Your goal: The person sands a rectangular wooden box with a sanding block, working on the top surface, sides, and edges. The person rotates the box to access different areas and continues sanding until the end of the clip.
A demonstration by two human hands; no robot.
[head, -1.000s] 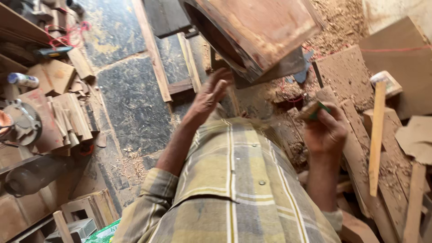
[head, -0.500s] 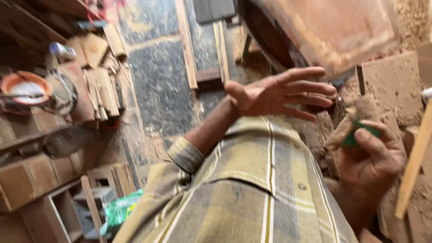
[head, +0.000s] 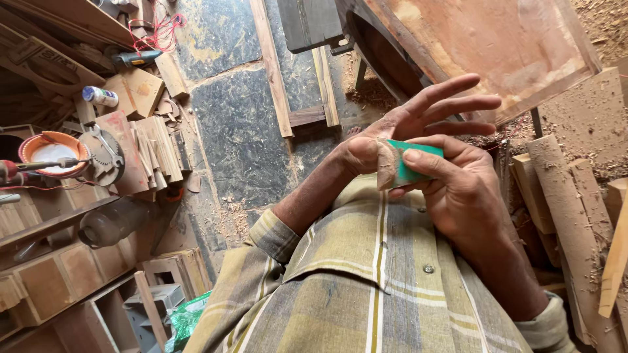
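My right hand [head: 461, 189] grips a folded piece of sandpaper [head: 400, 163], green on one face and dusty brown on the other, between thumb and fingers. It presses the sandpaper against the palm of my left hand [head: 418, 117], which is held flat with fingers spread and holds nothing. Both hands hover above my checked shirt [head: 366, 281]. Just beyond the fingers stands a reddish wooden board piece [head: 490, 46] on dark legs.
Wooden planks and sawdust [head: 575, 196] lie at the right. A long wood strip [head: 271, 65] lies on the dark stone floor [head: 242, 137]. At the left are stacked wood blocks [head: 147, 150], an orange bowl [head: 49, 149], a small bottle [head: 99, 97] and wooden boxes [head: 59, 274].
My right hand has brought the sandpaper leftward onto my left palm. The left hand turned palm-up from reaching toward the wooden piece. The view shifted.
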